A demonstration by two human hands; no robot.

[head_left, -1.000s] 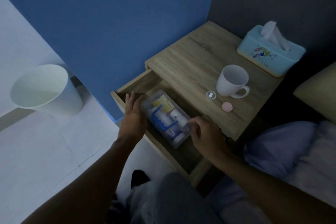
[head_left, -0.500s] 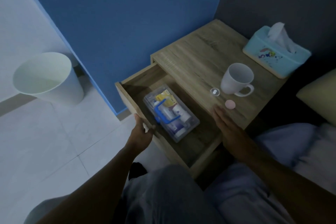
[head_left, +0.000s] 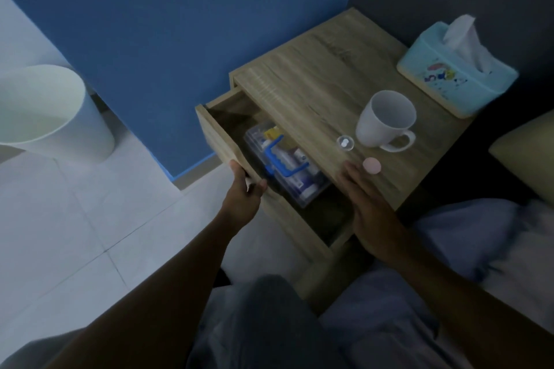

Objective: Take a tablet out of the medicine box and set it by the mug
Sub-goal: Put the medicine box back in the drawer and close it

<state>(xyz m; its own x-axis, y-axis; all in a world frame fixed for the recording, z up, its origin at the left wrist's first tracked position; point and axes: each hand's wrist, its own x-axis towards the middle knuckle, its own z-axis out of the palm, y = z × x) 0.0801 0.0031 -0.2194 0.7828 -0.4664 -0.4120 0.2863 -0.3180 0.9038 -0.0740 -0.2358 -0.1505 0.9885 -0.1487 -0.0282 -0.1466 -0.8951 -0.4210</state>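
Note:
A clear medicine box (head_left: pixel 287 164) with a blue handle lies in the nightstand's drawer (head_left: pixel 218 137), partly tucked under the top. My left hand (head_left: pixel 244 191) grips the drawer's front edge. My right hand (head_left: pixel 364 203) lies flat and open on the nightstand's near edge. A white mug (head_left: pixel 385 119) stands on the wooden top. A small clear cap holding white tablets (head_left: pixel 345 143) sits just left of the mug. A pink round lid (head_left: pixel 371 165) lies near my right fingertips.
A light blue tissue box (head_left: pixel 455 78) stands at the nightstand's (head_left: pixel 302 81) back right. A white waste bin (head_left: pixel 45 110) is on the tiled floor to the left. A blue wall rises behind, and bedding with a pillow (head_left: pixel 527 158) is to the right.
Both hands left the medicine box. My left hand took the drawer front and the drawer has slid partly in. My right hand moved onto the nightstand's edge.

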